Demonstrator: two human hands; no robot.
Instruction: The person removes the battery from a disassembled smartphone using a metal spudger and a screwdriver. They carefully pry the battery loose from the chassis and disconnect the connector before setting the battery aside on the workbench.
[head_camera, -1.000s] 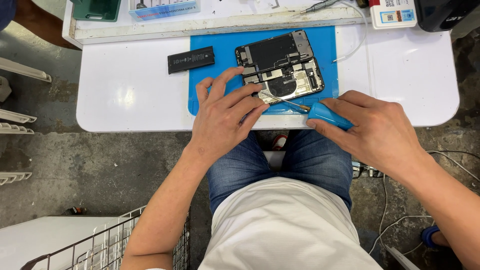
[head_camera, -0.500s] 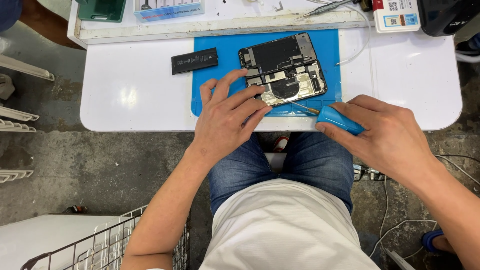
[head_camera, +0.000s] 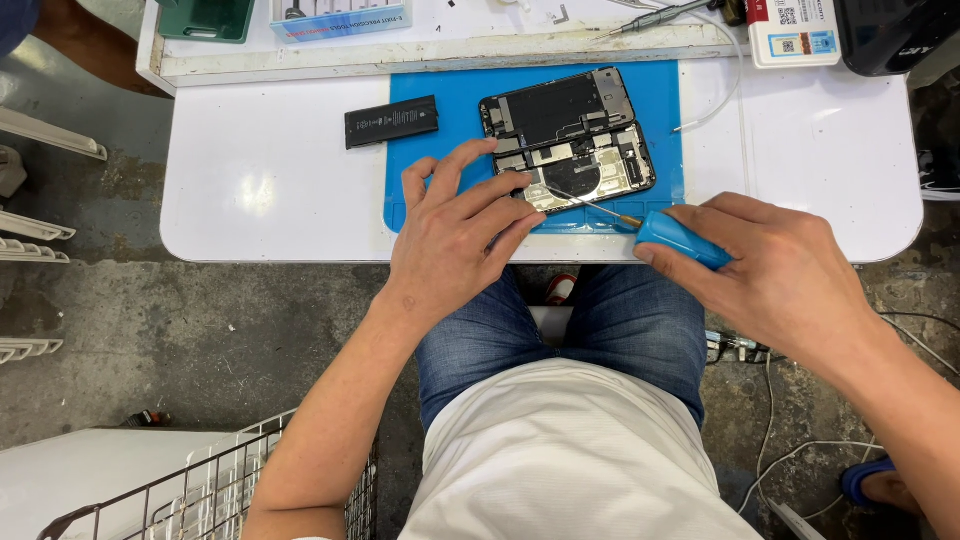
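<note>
Opened smartphone (head_camera: 572, 140) lies upper centre of frame on a blue work mat (head_camera: 440, 85), back shell and board side exposed. Left hand (head_camera: 455, 240) rests on the mat's lower left, fingers spread, fingertips (head_camera: 520, 180) touching the phone's lower-left edge. Right hand (head_camera: 770, 265), centre right, is clamped around a blue-handled screwdriver (head_camera: 675, 238); the thin shaft runs up-left, its tip over the phone's lower half. Hands are apart. Black battery (head_camera: 392, 121) sits just off the mat's upper left, on the white table (head_camera: 270, 190). Wire basket (head_camera: 220, 480) at bottom left.
</note>
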